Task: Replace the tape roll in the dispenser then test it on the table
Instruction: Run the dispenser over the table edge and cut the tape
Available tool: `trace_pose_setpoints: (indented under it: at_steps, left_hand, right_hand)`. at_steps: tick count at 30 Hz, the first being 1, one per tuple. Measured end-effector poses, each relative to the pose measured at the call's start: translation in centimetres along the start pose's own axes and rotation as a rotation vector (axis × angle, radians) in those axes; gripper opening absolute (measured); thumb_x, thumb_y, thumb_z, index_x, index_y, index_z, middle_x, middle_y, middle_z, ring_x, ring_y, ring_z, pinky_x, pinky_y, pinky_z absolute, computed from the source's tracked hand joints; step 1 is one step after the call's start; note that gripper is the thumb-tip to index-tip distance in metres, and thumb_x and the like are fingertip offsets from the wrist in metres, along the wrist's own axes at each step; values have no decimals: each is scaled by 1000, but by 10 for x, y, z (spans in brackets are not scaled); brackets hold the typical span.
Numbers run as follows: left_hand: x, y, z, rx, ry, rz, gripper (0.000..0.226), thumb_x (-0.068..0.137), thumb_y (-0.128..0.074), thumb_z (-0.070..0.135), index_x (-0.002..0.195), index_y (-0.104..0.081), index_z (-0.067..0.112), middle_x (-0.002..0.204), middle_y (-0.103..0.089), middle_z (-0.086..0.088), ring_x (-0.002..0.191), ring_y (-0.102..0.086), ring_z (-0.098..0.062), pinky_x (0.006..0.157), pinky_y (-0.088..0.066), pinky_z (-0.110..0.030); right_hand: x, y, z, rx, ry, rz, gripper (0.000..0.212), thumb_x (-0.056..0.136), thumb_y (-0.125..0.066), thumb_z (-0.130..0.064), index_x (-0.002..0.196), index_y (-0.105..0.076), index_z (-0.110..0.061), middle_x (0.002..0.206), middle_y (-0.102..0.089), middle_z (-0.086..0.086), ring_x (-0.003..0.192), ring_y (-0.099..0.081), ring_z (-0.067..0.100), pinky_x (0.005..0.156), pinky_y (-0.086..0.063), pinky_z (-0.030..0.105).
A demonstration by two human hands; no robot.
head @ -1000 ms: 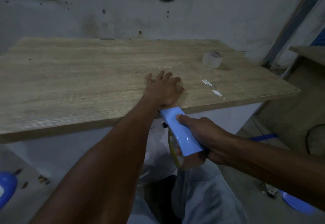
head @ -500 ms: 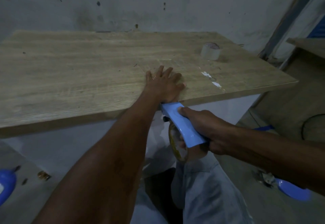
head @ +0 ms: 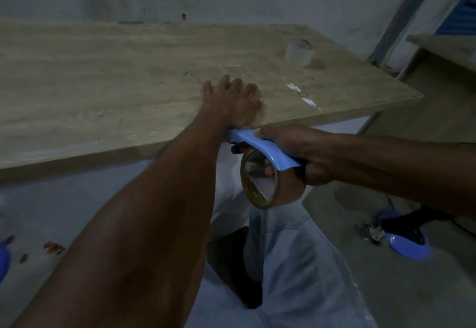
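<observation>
Head view: the right hand, gripping the light-blue plastic tape dispenser with its brown roll, has tilted it flatter at the wooden bench edge. The left hand still presses flat, released; likely tearing the test strip.

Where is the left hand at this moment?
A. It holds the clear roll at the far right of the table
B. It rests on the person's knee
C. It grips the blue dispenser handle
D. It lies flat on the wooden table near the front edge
D: the left hand lies palm down, fingers spread, on the table near its front edge, while the right hand grips the blue dispenser.
</observation>
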State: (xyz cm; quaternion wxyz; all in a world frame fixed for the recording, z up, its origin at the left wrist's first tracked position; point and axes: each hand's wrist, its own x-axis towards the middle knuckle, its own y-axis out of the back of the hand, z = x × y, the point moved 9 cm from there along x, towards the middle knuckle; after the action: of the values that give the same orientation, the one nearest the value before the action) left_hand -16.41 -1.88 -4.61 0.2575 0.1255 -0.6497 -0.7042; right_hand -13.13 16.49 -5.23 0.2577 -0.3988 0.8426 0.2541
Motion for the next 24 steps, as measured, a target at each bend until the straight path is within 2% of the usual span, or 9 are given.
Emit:
trace_pose_setpoints:
  at_steps: [3,6,11,14,16,19,20,22,24]
  left_hand:
    - [-1,0,1,-9,7,-32,63,95,-25,65,150,-32,36,161,-28,-2,151,-15,-30,115,-12,-66]
    - [-2,1,2,-13,8,-38,64,95,-25,65,152,-30,35,163,-25,-3,152,-12,-30,115,-10,-66]
    - [-4,3,3,-17,-7,-32,64,96,-25,65,152,-30,35,164,-24,-4,152,-12,-32,116,-9,-65]
    - [-4,3,2,-24,-23,-35,65,96,-24,66,153,-29,34,165,-23,-5,153,-12,-32,116,-8,-66]
    - [-5,3,2,-28,-42,-41,67,96,-23,67,153,-28,34,165,-22,-6,153,-12,-32,116,-8,-66]
    - [-8,4,3,-26,-22,-25,65,96,-24,65,152,-31,34,164,-25,-6,152,-15,-31,116,-9,-65]
    - [-8,6,2,-18,-14,-19,64,96,-25,64,152,-31,34,163,-26,-5,151,-16,-31,116,-9,-64]
    - [-8,6,4,-27,-7,-21,63,96,-27,63,152,-32,34,163,-28,-5,151,-18,-31,116,-9,-64]
    - [-8,6,2,-30,3,-12,63,95,-26,64,151,-33,35,163,-27,-5,151,-17,-31,116,-9,-65]
  right_hand:
    - [-2,3,-1,4,23,30,38,97,-58,-35,78,-50,-3,32,-54,7,25,-52,15,29,-44,18]
    - [-2,5,-1,-13,25,33,42,98,-56,-36,74,-49,-3,28,-51,5,36,-54,18,29,-44,17]
    - [0,2,-4,-13,25,-7,39,98,-57,-35,79,-51,-2,32,-54,7,24,-51,12,29,-44,16]
    - [8,1,2,-91,73,-62,33,101,-51,-31,79,-53,-8,60,-62,7,47,-60,14,41,-51,21]
    - [9,-8,16,-180,90,-107,26,101,-50,-31,92,-62,-9,76,-62,2,61,-63,14,53,-54,24]
    - [15,-12,20,-112,114,-27,35,102,-49,-27,126,-58,-3,76,-56,4,63,-56,16,53,-49,27]
    - [16,-12,17,-51,106,-11,35,102,-49,-27,127,-56,-3,76,-54,6,62,-53,18,51,-46,28]
    - [13,-10,14,16,75,-5,23,101,-51,-27,114,-55,-8,76,-53,9,62,-51,21,50,-43,31]
    - [12,-8,13,2,64,-8,20,100,-53,-27,104,-53,-7,74,-54,10,59,-51,21,44,-47,30]
